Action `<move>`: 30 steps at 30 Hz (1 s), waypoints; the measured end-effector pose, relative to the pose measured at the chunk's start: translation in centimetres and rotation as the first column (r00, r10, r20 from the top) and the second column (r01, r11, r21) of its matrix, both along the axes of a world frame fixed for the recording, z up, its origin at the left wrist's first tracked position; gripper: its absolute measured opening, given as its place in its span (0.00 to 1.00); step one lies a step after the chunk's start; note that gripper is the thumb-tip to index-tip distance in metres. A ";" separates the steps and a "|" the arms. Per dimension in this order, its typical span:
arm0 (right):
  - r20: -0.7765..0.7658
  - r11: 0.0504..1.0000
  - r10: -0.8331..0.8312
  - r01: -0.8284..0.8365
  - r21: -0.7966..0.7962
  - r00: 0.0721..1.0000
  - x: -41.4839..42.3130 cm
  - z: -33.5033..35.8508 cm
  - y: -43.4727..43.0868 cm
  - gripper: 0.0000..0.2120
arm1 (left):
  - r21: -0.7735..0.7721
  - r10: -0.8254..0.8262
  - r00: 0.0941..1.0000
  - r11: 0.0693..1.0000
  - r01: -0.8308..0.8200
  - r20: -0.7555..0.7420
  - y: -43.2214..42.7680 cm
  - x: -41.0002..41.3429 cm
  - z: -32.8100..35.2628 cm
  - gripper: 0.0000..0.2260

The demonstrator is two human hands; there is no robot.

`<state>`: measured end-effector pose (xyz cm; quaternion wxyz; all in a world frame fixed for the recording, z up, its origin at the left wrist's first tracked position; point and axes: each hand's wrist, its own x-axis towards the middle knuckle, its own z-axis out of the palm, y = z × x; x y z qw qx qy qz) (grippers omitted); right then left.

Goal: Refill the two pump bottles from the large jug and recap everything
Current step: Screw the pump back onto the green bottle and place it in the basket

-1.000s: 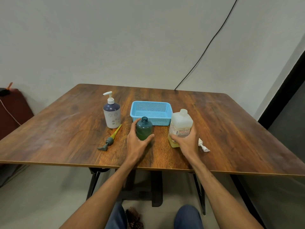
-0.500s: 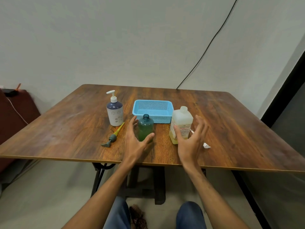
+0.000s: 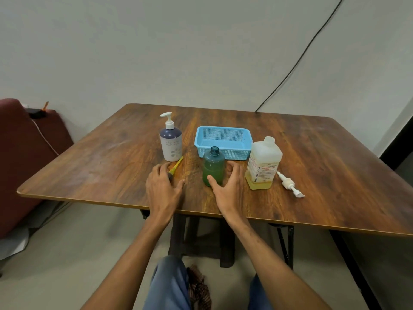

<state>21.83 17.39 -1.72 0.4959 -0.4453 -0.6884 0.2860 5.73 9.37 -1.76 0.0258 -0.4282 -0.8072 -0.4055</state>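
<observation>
The uncapped green bottle point(image 3: 213, 166) stands near the table's front, holding green liquid. My right hand point(image 3: 228, 189) is cupped around its base, thumb against the front and fingers just to its right, not clearly closed. My left hand point(image 3: 164, 186) lies with relaxed fingers over the head of the green pump with a yellow tube point(image 3: 176, 167), which rests flat on the table. The large jug point(image 3: 263, 164) stands to the right, with yellowish liquid low inside. A purple-and-white pump bottle point(image 3: 171, 144) stands to the left, its pump on.
A blue mesh basket point(image 3: 223, 129) sits behind the green bottle. A loose white pump point(image 3: 289, 184) lies right of the jug. The wooden table point(image 3: 335, 164) has its front edge just below my hands. A maroon seat point(image 3: 22, 153) is at the far left.
My right hand left the jug and moved left to the green bottle. My left hand let go of the green bottle and moved left onto the green pump.
</observation>
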 end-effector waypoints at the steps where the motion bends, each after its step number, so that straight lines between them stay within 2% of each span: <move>1: 0.003 1.000 0.012 -0.012 -0.027 1.000 -0.3 -0.2 0.3 0.32 | -0.029 0.019 1.000 0.999 -0.019 0.008 0.0 -0.3 -0.2 0.32; 5: 0.015 0.988 0.091 -0.089 -0.125 0.996 -1.0 -0.8 1.3 0.36 | -0.093 0.049 0.998 0.995 -0.046 0.033 0.2 -0.9 -1.1 0.31; 9: 0.012 0.983 0.117 -0.114 -0.144 0.993 -1.6 -0.6 1.8 0.40 | -0.057 0.077 0.997 0.996 -0.075 0.031 0.5 -1.4 -1.1 0.23; 16: -0.007 0.983 0.112 -0.112 -0.147 0.994 -1.8 -1.0 2.4 0.38 | 0.219 0.007 0.984 0.975 -0.046 0.177 0.0 -1.1 0.0 0.15; 23: -0.003 0.986 0.110 -0.110 -0.121 0.994 -1.8 -1.0 2.3 0.38 | 0.427 -0.075 0.992 0.904 0.026 0.098 0.2 -0.7 3.2 0.14; 30: 0.032 0.989 0.099 -0.095 -0.111 0.995 -1.6 -1.1 2.2 0.38 | 0.523 -0.177 0.980 0.845 0.107 0.085 0.4 0.8 8.5 0.12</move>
